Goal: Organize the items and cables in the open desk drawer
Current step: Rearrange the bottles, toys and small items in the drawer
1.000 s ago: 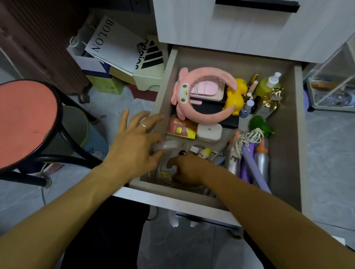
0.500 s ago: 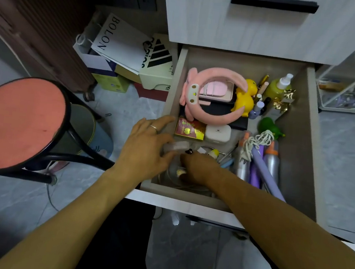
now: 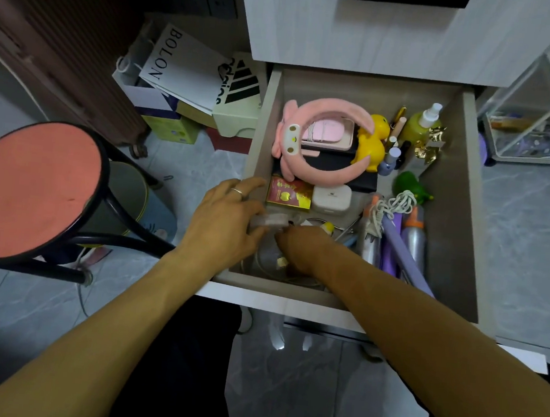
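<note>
The open drawer [image 3: 451, 232] is full of small items. My left hand [image 3: 223, 225] sits at its front left corner, thumb and fingers round a clear plastic round piece [image 3: 271, 220]. My right hand [image 3: 305, 250] reaches down just beside it, fingers curled into a clear container with thin cables [image 3: 263, 262]; what the fingertips hold is hidden. Behind lie a red packet [image 3: 290, 194], a white case [image 3: 331, 198], a pink headband [image 3: 324, 139] and a yellow duck [image 3: 372, 140]. A coiled white cord [image 3: 393, 208] lies on purple tubes [image 3: 397, 250].
Bottles and a green toy [image 3: 410, 187] crowd the drawer's back right. A closed drawer front [image 3: 384, 34] hangs above. A red-topped stool [image 3: 30, 184] stands left, paper bags and boxes [image 3: 185, 75] behind it, and clear storage bins [image 3: 543, 133] to the right.
My left fingers have closed in on the clear piece and my right hand has shifted slightly toward it. The view has drifted left a little; the drawer contents stay put.
</note>
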`<state>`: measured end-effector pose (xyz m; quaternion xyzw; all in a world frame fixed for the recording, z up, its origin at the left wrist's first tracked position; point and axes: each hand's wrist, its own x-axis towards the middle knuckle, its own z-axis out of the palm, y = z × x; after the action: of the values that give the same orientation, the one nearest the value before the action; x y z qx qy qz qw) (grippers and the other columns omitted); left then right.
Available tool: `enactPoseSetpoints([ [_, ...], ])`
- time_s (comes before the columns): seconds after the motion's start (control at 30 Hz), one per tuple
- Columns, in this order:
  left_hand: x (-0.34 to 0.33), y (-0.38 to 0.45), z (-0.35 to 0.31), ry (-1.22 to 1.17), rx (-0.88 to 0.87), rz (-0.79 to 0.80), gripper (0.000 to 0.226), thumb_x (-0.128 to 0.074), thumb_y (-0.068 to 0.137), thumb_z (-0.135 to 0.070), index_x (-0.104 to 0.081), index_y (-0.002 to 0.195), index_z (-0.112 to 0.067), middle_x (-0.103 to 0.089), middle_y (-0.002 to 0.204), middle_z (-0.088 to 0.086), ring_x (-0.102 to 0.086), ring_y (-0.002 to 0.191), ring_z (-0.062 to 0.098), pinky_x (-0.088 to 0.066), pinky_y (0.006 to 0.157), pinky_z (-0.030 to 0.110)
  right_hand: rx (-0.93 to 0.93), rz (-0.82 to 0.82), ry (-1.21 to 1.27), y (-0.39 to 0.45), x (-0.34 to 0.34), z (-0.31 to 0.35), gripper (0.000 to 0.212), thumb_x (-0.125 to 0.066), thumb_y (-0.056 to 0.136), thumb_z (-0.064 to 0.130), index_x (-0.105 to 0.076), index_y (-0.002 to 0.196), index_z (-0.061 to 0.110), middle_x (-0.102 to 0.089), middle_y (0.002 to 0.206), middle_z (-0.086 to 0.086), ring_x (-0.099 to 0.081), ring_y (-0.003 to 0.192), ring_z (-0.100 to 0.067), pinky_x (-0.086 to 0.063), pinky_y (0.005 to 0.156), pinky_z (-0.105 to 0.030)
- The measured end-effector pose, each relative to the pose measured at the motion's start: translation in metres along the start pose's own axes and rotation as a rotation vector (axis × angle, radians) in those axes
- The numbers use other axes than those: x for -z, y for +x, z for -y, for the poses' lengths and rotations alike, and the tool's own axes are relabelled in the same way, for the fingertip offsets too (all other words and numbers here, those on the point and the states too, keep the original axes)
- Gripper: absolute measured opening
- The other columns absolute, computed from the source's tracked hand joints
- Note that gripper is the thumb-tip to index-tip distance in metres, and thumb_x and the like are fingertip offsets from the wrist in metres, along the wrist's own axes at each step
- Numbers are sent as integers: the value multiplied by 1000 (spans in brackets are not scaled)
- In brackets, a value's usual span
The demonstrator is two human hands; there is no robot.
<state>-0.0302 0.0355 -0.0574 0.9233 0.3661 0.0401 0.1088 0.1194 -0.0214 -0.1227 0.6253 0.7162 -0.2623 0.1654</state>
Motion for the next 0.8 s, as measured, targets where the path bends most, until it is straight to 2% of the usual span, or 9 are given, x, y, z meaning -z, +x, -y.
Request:
enactPoseSetpoints([
  [0.17,0,-3,1,-64,-17,-9,27,-76,80,-22,-73,104,-10,-52,142,7,-44,130,36,-44,101,49,-93,41,235,-7,0,-1,40,-57,93,15,-50,131,4,-55,130,-17,-56,116,-30,-46,93,-37],
  [0.23,1,-2,4,-56,-60,-75,23,-77,78,-18,-73,99,-9,-58,133,10,-46,126,37,-49,93,49,-155,-55,421,-16,3,-12,28,-55,93,14,-59,118,3,-60,118,-18,-58,108,-31,-46,88,-36],
  [0.33,9,6,-8,-7,-100,-178,18,-73,81,-13,-70,97,-6,-63,103,13,-57,100,36,-53,72,40,-292,-295,712,-28,2,-43,7,-62,88,10,-64,92,5,-63,93,-15,-59,90,-29,-44,74,-30],
  [0.4,13,15,-30,-67,-57,-116,18,-67,88,-18,-69,102,-8,-64,99,11,-60,90,30,-46,71,33,-369,-401,859,-38,-1,-59,9,-64,85,8,-65,89,0,-67,89,-15,-63,86,-30,-51,75,-35],
  [0.5,1,33,-53,-306,195,70,19,-63,92,-27,-70,90,-9,-67,85,5,-58,72,17,-41,68,24,-406,-475,1038,-51,-4,-68,12,-61,86,5,-61,75,6,-67,78,-18,-66,74,-32,-57,70,-40],
  [0.6,-18,49,-59,-756,635,184,12,-65,89,-21,-67,81,-12,-66,82,7,-66,77,21,-57,76,33,-421,-498,1117,-54,-7,-67,13,-61,84,4,-63,76,14,-70,78,-15,-68,74,-30,-58,76,-47],
  [0.63,-25,53,-59,-887,786,179,5,-64,89,-13,-68,90,-10,-65,86,9,-68,82,25,-58,81,38,-425,-506,1098,-52,-8,-66,11,-61,83,4,-65,77,13,-70,79,-14,-68,77,-31,-56,79,-50],
  [0.7,-35,61,-60,-1154,1020,169,24,-55,91,1,-59,114,1,-60,89,14,-64,76,24,-59,73,35,-431,-522,1049,-51,-8,-69,8,-60,82,4,-67,84,5,-70,83,-16,-67,81,-33,-55,81,-49],
  [0.8,-34,70,-66,-1485,1200,97,37,-48,96,5,-47,133,0,-55,86,15,-57,71,20,-55,71,29,-423,-522,988,-48,-7,-74,12,-59,81,2,-65,87,-6,-68,84,-23,-65,82,-37,-55,79,-49],
])
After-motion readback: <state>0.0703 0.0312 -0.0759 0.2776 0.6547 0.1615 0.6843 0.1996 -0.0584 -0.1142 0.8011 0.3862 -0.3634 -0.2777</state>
